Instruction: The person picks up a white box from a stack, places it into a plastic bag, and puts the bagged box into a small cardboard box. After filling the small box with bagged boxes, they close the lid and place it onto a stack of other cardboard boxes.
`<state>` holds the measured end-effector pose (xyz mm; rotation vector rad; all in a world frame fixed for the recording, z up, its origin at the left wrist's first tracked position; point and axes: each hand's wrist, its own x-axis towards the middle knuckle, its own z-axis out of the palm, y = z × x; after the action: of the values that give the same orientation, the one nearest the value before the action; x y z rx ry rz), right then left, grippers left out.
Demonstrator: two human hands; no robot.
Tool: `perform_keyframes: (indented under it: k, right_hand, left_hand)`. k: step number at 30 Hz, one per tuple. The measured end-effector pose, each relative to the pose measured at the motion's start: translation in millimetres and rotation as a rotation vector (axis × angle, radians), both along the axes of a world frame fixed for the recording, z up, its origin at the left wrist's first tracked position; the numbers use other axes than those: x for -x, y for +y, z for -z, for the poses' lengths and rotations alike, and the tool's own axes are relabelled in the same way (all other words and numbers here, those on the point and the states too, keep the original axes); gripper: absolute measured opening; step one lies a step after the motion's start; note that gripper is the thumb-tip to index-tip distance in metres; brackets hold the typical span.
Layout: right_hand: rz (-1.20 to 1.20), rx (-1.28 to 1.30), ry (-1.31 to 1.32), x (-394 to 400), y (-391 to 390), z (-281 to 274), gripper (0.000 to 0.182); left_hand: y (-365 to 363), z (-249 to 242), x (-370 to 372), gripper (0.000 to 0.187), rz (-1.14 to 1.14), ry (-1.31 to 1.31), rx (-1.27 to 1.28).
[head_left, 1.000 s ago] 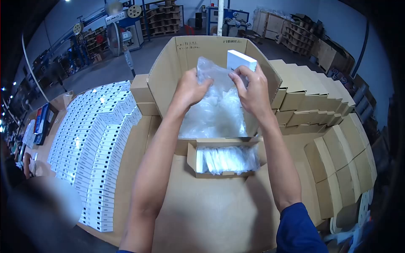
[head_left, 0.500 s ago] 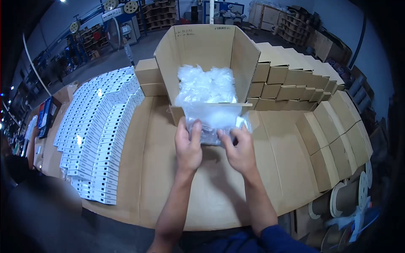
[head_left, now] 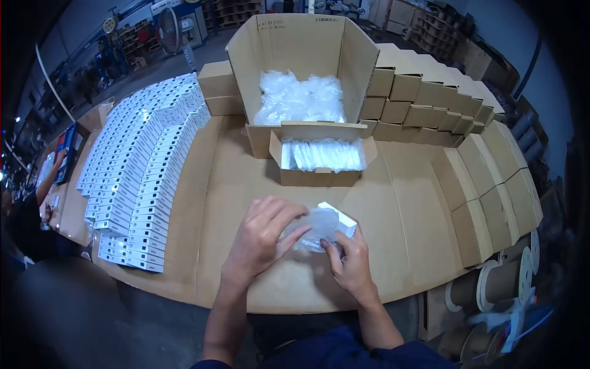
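Note:
Above the near part of the cardboard-covered table, my right hand (head_left: pixel 351 261) grips a clear plastic bag (head_left: pixel 321 225) and a small white box (head_left: pixel 340 219) together. The white box sticks out behind the bag. On the other side, my left hand (head_left: pixel 261 237) has its thumb and fingers closed around the bag's left edge. Beyond my hands stands a small open brown carton (head_left: pixel 319 178), filled with a row of items in clear plastic (head_left: pixel 322 154). Behind it, a large open carton (head_left: pixel 301 46) holds a heap of clear plastic bags (head_left: pixel 300 98).
Stacked white boxes (head_left: pixel 138 178) with dark squares cover the table's left side. Brown cartons (head_left: pixel 424 92) are piled at the back right, with more cartons (head_left: pixel 485 190) along the right edge. Cable spools (head_left: pixel 504 283) stand below right. Another person's arm (head_left: pixel 49 178) shows far left.
Both hands have drawn back from the large carton toward my body with the plastic bag. The small filled carton now shows, and a white box is visible in my right hand.

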<state>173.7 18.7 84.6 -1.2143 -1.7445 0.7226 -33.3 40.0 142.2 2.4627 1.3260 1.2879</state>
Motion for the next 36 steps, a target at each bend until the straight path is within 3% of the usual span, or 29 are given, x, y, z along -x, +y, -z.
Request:
perform_keyframes:
  k: [7, 11, 14, 17, 18, 21, 22, 25, 28, 31, 33, 36]
  right_hand:
    - [-0.104, -0.036, -0.073, -15, -4, 9, 0.014]
    - [-0.245, 0.003, -0.153, -27, -6, 7, 0.013]
    - [-0.256, 0.067, -0.122, -33, -7, 5, 0.012]
    - [-0.15, 0.069, -0.073, -31, -9, 11, 0.012]
    - [-0.123, 0.054, -0.049, -29, -9, 13, 0.011]
    - [-0.088, 0.012, 0.012, -27, -8, 22, 0.012]
    - [-0.106, 0.001, 0.024, -27, -7, 25, 0.013]
    - [-0.158, -0.024, 0.004, -30, -6, 25, 0.02]
    - [-0.179, 0.057, 0.088, -50, -1, 18, 0.031]
    - [-0.024, 0.111, 0.305, -69, 11, 10, 0.041]
    - [0.032, 0.009, 0.568, -65, 20, -1, 0.044]
    - [-0.058, -0.081, 0.724, -52, 30, -29, 0.049]
  left_hand:
    - [-13, 12, -10, 0.016, 0.202, -0.025, 0.244]
    - [-5, 24, -5, 0.017, 0.205, -0.017, 0.274]
    - [-5, 40, 3, 0.033, 0.028, -0.142, 0.454]
    - [-1, 77, -15, 0.065, -0.011, -0.735, -0.016]
    - [-7, 90, -16, 0.095, 0.021, -0.882, 0.067]
    - [-31, 90, -37, 0.101, 0.216, -1.262, 0.581]
    - [-31, 99, -43, 0.09, 0.279, -1.268, 0.624]
    - [-33, 105, -44, 0.072, 0.144, -1.006, 0.775]
    - [-38, 98, -44, 0.059, 0.02, -0.965, 0.587]
    - [-41, 110, -38, 0.059, 0.05, -0.823, 0.491]
    - [-44, 111, -39, 0.058, 0.023, -0.785, 0.499]
    - [-45, 114, -40, 0.058, -0.009, -0.697, 0.507]
